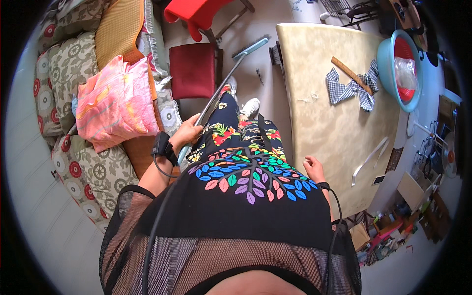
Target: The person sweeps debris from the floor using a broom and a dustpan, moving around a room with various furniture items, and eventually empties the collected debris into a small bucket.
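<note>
My left hand [186, 132] is closed round the handle of a long broom [222, 84]. Its light blue end sticks out below my fist. The grey shaft slants forward past my left leg to a light blue head [251, 46] with dark bristles, which rests on the floor beyond my shoes. My right hand [314, 169] hangs at my side by the near left edge of the cream-topped table [329, 147]. Its fingers are loosely curled and slightly apart, with nothing seen in them.
Left of me stands a patterned sofa [73, 69] with folded pink cloth [118, 105]. A dark red stool [192, 72] and a red-draped chair [196, 14] stand ahead. On the table are checked cloth [339, 92], a wooden ruler [351, 74], a white strap [368, 160] and a blue basin [385, 73].
</note>
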`<move>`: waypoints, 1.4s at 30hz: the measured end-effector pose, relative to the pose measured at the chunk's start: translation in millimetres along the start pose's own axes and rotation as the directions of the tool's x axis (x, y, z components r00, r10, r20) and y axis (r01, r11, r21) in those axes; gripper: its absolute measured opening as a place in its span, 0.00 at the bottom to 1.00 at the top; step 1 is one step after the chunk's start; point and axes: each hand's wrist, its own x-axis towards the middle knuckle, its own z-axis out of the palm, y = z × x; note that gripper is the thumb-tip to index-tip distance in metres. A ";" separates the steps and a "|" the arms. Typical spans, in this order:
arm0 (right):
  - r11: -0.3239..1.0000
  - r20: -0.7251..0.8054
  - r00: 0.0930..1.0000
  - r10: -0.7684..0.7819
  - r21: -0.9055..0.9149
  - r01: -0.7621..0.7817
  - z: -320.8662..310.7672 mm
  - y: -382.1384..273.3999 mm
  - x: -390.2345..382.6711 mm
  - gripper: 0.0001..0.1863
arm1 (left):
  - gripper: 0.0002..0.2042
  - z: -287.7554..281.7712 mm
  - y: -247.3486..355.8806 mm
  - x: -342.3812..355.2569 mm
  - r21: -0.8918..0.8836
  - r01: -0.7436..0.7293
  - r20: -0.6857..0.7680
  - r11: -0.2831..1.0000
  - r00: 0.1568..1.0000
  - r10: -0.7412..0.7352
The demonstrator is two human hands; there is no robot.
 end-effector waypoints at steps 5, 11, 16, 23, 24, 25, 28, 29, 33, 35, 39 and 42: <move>0.980 -0.070 0.980 -0.185 0.067 0.190 -23.0 -68.8 26.7 0.16 | 0.19 13.9 39.0 -13.1 -0.103 -0.021 0.023 0.994 0.999 0.023; 0.903 -0.102 0.941 -0.322 0.266 0.338 -56.5 -180.1 57.5 0.15 | 0.02 31.0 120.4 6.1 -0.246 -0.037 0.080 0.969 0.995 0.059; 0.898 0.351 0.865 -0.358 0.383 0.216 -64.7 -321.4 89.4 0.24 | 0.06 55.3 210.6 22.4 -0.509 -0.083 0.155 0.857 0.970 0.186; 0.556 0.813 0.414 -0.410 0.583 -0.593 -60.4 -441.8 174.1 0.16 | 0.13 49.4 293.3 66.7 -0.338 -0.157 0.431 0.928 0.851 0.301; 0.430 0.702 0.655 -0.281 0.702 -0.568 -59.7 -453.8 179.3 0.12 | 0.15 25.1 292.3 83.2 -0.370 -0.118 0.445 0.922 0.848 0.287; 0.316 0.542 0.834 -0.101 0.813 -0.490 -56.9 -460.2 186.3 0.09 | 0.15 1.3 298.4 96.3 -0.312 -0.243 0.323 0.918 0.882 0.343; 0.158 0.592 0.759 -0.271 0.805 -0.571 -91.2 -446.3 211.2 0.13 | 0.16 -92.6 263.8 211.5 -0.304 -0.401 -0.331 0.864 0.895 0.299; 0.064 0.567 0.763 -0.309 0.813 -0.578 -96.9 -437.8 218.8 0.17 | 0.19 -127.0 250.7 251.3 -0.226 -0.416 -0.534 0.881 0.809 0.245; -0.148 0.565 0.784 -0.258 0.779 -0.609 -111.0 -435.5 234.1 0.19 | 0.39 -212.0 231.7 336.8 -0.373 -0.125 -0.664 0.919 0.728 -0.170; -0.168 0.551 0.808 -0.209 0.794 -0.584 -111.0 -442.3 239.0 0.19 | 0.39 -230.5 234.5 354.5 -0.412 -0.103 -0.508 0.905 0.851 -0.134; -0.092 0.547 0.833 -0.082 0.828 -0.553 -99.3 -449.3 262.9 0.17 | 0.36 -242.5 237.7 405.4 -0.869 -0.263 -0.293 0.419 0.956 -0.008; -0.026 0.542 0.840 -0.017 0.840 -0.542 -95.4 -455.8 275.7 0.15 | 0.33 -249.0 243.9 405.7 -0.811 -0.380 -0.392 0.446 0.917 0.069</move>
